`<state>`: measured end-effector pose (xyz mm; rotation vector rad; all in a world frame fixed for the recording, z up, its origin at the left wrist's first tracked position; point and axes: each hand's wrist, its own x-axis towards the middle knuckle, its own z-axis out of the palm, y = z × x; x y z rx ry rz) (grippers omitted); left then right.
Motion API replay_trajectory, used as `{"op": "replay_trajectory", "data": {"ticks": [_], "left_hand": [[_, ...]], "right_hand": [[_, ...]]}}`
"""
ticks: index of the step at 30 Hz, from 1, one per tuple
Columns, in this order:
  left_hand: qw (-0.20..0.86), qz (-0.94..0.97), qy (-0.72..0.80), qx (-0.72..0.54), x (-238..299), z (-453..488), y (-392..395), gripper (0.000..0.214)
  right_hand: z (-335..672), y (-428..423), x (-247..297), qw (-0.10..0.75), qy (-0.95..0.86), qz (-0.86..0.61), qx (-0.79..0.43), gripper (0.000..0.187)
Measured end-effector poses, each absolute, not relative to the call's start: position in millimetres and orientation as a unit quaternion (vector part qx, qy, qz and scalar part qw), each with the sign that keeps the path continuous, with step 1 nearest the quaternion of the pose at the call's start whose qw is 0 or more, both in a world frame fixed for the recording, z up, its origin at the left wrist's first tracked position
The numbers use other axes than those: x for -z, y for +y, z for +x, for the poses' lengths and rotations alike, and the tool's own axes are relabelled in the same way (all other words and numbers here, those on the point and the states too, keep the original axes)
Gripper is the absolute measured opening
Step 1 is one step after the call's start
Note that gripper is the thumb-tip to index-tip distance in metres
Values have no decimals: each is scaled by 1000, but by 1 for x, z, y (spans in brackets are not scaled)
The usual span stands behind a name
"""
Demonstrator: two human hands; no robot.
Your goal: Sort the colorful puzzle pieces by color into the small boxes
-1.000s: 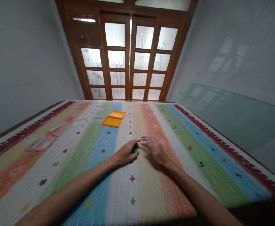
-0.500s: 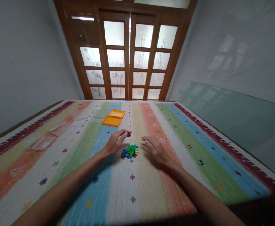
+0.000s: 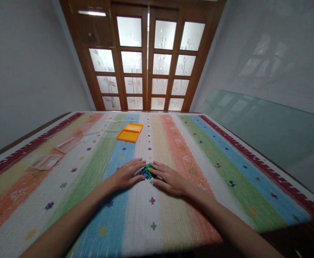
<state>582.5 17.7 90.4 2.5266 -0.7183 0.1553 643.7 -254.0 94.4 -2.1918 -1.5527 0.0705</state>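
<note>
A small heap of green and blue plastic pieces (image 3: 147,171) lies on the striped cloth (image 3: 173,150) near the table's middle. My left hand (image 3: 127,173) lies flat on the cloth, fingers stretched out against the heap's left side. My right hand (image 3: 167,177) lies flat too, its fingers touching the heap from the right and covering part of it. Neither hand holds anything.
An orange tray (image 3: 130,132) lies farther back on the blue stripe. Several clear plastic boxes (image 3: 65,145) stand along the left side. A wooden glazed door (image 3: 146,61) is behind the table. A glass sheet (image 3: 267,125) leans at the right.
Both hands came together around the heap. The left hand came back down from a lifted pinch, and the right hand slid left onto the pieces.
</note>
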Motion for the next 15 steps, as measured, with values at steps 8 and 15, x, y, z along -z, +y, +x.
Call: {"op": "replay_trajectory", "data": {"ticks": [8, 15], "left_hand": [[266, 928, -252, -72, -86, 580, 4, 47], [258, 925, -258, -105, -86, 574, 13, 40]], "right_hand": [[642, -265, -104, 206, -564, -799, -38, 54], [645, -273, -104, 249, -540, -803, 35, 51]]}}
